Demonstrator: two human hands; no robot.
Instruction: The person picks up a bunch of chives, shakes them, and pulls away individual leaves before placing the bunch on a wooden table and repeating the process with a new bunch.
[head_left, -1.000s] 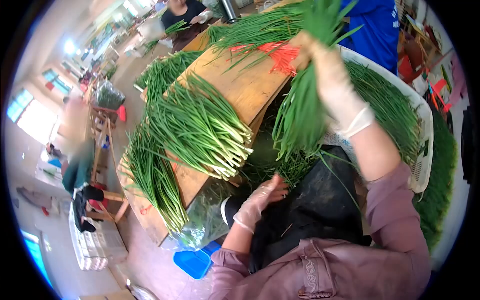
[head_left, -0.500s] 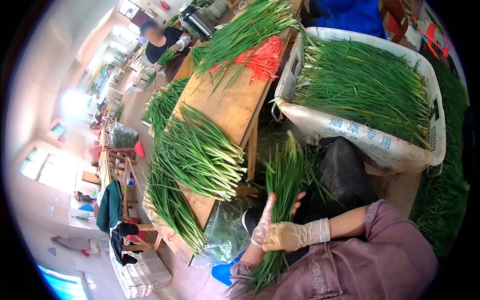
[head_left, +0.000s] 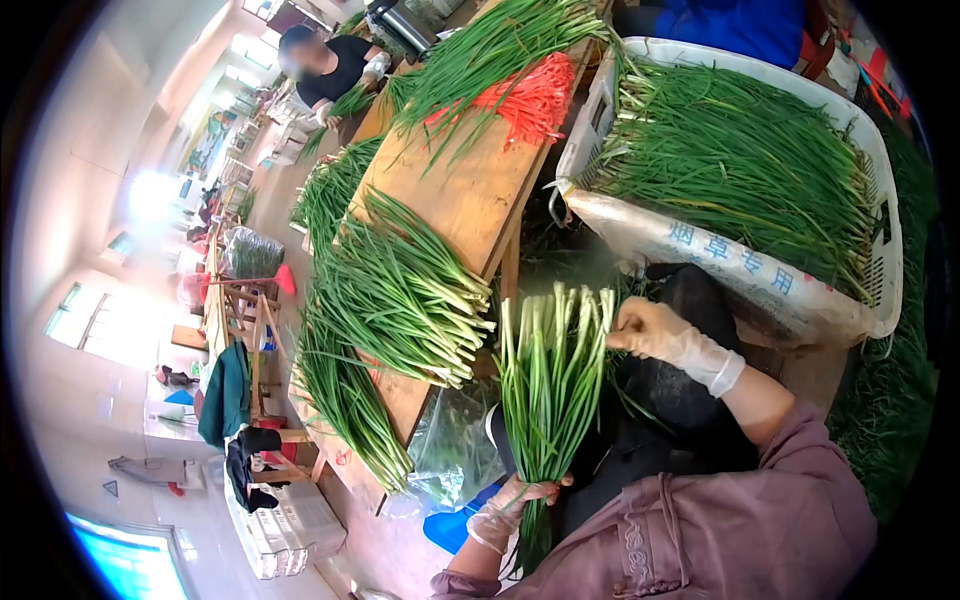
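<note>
My left hand (head_left: 515, 500), in a thin clear glove, is wrapped round a bunch of green stalks (head_left: 548, 410) near its lower leafy part. The bunch stands upright above my lap with its pale ends fanned out at the top. At the right edge of those pale ends is my right hand (head_left: 645, 330), gloved too, its fingers pinched together; whatever lies between the fingertips is too small to make out. Left of the bunch, cut stalks (head_left: 410, 290) lie in piles on a wooden table (head_left: 450, 215).
A large white basket (head_left: 745, 225) full of green stalks stands at the right. Red ties (head_left: 535, 100) lie on the table beside more stalks. Below the table's edge is a clear plastic bag (head_left: 450, 450). Across the table, a person in black (head_left: 345, 75) holds greens.
The bunch now shows its pale ends spread at the top. My left hand has moved down along it; my right hand has left its middle and risen to its upper right.
</note>
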